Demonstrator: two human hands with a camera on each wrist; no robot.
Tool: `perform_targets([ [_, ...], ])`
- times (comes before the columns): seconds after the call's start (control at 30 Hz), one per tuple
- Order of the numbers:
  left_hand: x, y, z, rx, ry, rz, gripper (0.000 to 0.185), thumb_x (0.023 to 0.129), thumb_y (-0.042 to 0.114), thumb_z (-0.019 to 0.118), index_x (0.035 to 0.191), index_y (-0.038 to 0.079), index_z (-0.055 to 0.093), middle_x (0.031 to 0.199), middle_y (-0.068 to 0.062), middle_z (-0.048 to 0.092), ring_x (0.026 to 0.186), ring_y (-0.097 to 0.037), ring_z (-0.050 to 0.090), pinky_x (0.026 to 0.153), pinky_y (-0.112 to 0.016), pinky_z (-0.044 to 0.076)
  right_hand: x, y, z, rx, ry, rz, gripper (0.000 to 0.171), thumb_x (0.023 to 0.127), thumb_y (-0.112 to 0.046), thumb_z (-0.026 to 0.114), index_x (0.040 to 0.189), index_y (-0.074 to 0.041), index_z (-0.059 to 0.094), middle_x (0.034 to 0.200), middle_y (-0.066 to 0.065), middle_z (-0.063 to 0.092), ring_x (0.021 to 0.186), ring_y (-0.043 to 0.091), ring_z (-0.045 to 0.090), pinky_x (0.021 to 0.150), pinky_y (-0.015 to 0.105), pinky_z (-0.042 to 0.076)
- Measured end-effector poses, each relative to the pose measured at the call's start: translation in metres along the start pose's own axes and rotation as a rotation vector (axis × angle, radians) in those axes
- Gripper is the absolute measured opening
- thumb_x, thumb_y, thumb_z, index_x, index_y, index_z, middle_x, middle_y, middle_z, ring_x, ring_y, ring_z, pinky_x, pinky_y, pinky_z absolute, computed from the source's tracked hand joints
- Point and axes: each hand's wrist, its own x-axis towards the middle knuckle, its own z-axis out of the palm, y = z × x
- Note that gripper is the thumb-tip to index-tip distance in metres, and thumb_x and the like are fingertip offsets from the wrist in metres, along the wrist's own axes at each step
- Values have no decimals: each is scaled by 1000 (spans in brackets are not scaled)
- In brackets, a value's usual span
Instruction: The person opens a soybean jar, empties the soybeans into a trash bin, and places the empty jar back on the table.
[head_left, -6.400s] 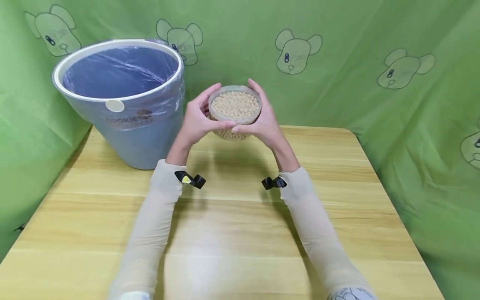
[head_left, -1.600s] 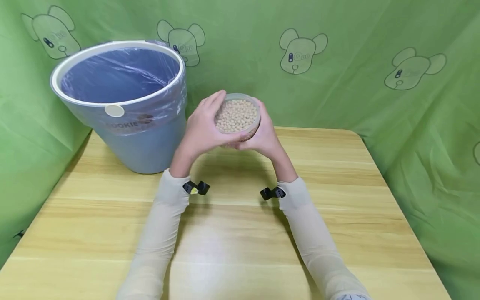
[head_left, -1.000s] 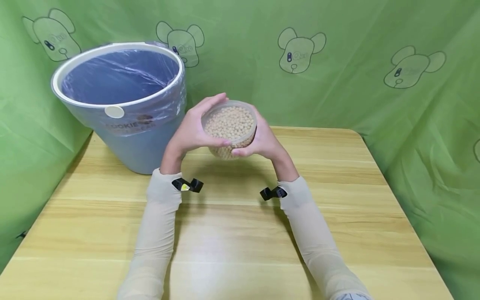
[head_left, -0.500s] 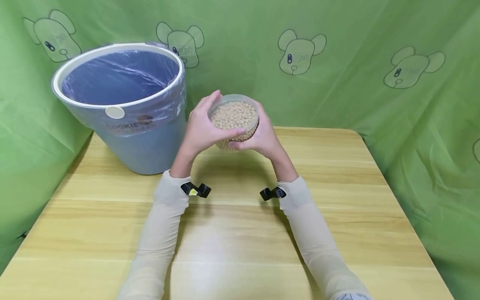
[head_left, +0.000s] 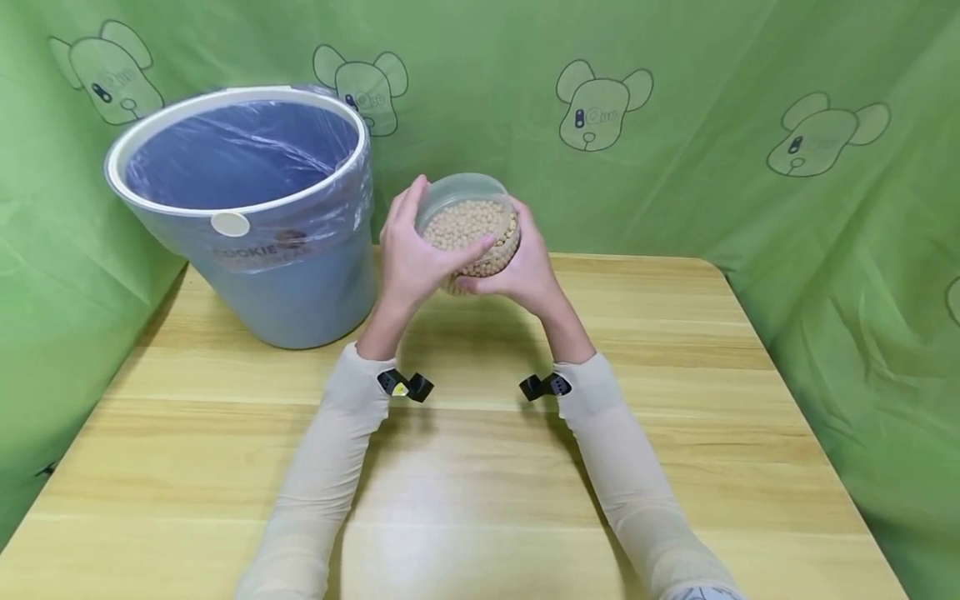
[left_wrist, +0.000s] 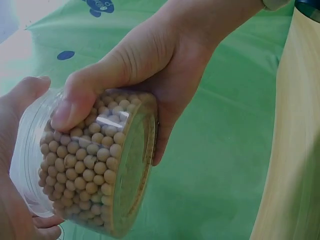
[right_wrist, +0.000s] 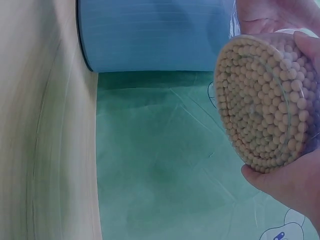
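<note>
A clear round plastic jar (head_left: 491,265) full of pale, soybean-like beans is held above the table, tilted. Its translucent lid (head_left: 463,185) is at the top, raised towards the back left; whether it is fully off the jar I cannot tell. My left hand (head_left: 408,258) grips the lid from the left, thumb across the near side. My right hand (head_left: 528,271) holds the jar's body from the right. In the left wrist view, the right thumb (left_wrist: 65,115) presses the jar's side. The jar's bottom shows in the right wrist view, packed with beans.
A blue bin (head_left: 300,308) with a white rim and clear plastic liner stands on the table's back left, beside my left hand. The wooden table (head_left: 450,500) lies below. Green cloth (head_left: 675,192) hangs behind and on both sides.
My left hand turned left, then twisted back clockwise to the right. A clear band now shows at the back of the jar's top. The right hand has barely moved over the last second.
</note>
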Motion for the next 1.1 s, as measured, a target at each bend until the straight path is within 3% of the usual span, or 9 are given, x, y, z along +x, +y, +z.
perform_targets([
  [0.23, 0, -3, -2, -20, 15, -11, 114, 64, 52, 93, 156, 11, 40, 151, -9, 51, 133, -22, 52, 111, -41, 44, -1, -1, -2, 3, 1, 16, 112, 59, 1, 92, 153, -1, 30, 148, 21, 44, 134, 32, 48, 112, 45, 46],
  [0.4, 3, -4, -7, -64, 47, 25, 110, 66, 45, 93, 155, 8, 40, 151, -12, 51, 135, -22, 52, 111, -36, 45, 0, -1, -5, 3, 19, 33, 111, 59, 0, 91, 152, 1, 31, 148, 22, 44, 134, 32, 49, 113, 44, 46],
  [0.77, 10, -16, -17, -70, 97, 60, 104, 69, 40, 91, 154, 5, 42, 150, -13, 53, 139, -21, 50, 118, -32, 35, 2, 1, -18, 15, 61, 25, 112, 57, 1, 91, 152, 0, 32, 150, 20, 44, 136, 30, 49, 115, 43, 44],
  [0.93, 14, -23, -16, -63, 87, 43, 106, 69, 41, 91, 155, 5, 41, 151, -12, 52, 139, -21, 49, 118, -33, 35, 6, 7, -32, 36, 104, 6, 110, 57, 5, 89, 151, 0, 33, 149, 19, 45, 135, 28, 50, 116, 41, 42],
  [1.1, 17, -35, -10, -61, 80, -20, 105, 71, 46, 88, 155, 6, 40, 152, -11, 51, 139, -22, 48, 118, -37, 37, 13, 25, -51, 67, 161, -25, 110, 53, 7, 90, 150, -6, 38, 146, 14, 49, 132, 24, 52, 115, 40, 44],
])
